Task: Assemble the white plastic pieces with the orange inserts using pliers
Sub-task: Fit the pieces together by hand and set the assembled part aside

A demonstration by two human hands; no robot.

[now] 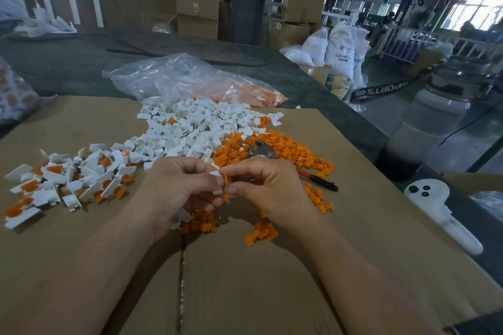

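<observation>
My left hand holds a white plastic piece between its fingertips. My right hand pinches an orange insert right against that piece. Behind the hands lies a heap of loose white pieces, and to its right a heap of orange inserts. The pliers lie on the orange heap, their red and black handle sticking out past my right hand. Assembled white-and-orange pieces lie in a pile at the left.
All lies on flattened cardboard with a seam down the middle. A clear plastic bag of parts sits behind the heaps. A white handheld controller lies at the right edge, beside a large grey jug.
</observation>
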